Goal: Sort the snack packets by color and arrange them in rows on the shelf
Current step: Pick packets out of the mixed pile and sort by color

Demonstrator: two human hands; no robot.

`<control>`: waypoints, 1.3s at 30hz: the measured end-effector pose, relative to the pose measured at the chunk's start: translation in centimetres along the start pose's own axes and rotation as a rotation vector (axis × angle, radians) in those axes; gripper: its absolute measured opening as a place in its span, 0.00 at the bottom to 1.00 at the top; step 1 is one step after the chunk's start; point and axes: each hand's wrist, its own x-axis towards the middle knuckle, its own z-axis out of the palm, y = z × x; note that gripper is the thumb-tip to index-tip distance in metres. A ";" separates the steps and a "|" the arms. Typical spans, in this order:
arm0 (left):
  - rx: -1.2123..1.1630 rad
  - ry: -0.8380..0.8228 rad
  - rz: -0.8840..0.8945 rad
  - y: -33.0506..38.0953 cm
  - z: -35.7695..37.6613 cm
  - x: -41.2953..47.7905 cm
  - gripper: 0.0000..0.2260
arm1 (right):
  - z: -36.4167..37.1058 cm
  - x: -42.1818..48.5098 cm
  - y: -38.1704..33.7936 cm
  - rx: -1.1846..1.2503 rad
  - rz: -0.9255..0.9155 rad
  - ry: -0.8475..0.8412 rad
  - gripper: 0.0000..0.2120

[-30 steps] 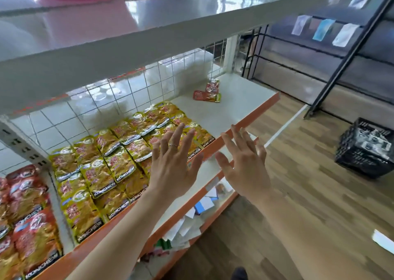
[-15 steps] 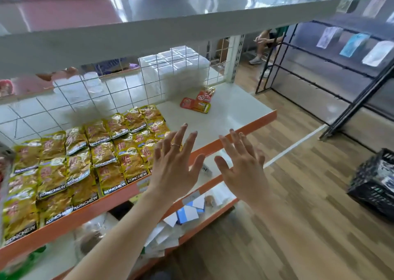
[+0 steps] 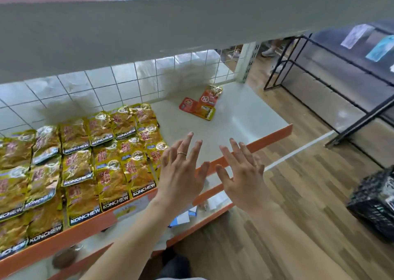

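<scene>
- Head view: left hand [image 3: 181,173] and right hand [image 3: 243,177] hover side by side over the shelf [image 3: 245,113] near its orange front edge, fingers spread wide, holding nothing.
- Yellow packets [image 3: 85,162] lie in rows across the shelf's left part.
- Two red packets [image 3: 200,105] sit apart at the far right, overlapping.
- A black crate [image 3: 375,203] stands on the floor at right.

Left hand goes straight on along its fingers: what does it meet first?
Likely the red packets, past a stretch of bare shelf; the left hand points that way. Its height over the shelf is unclear, so it might skim above them.
</scene>
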 end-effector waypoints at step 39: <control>0.004 -0.166 -0.254 3.3 7.2 13.3 0.22 | 2.3 31.0 10.2 -0.200 -0.340 -0.412 0.37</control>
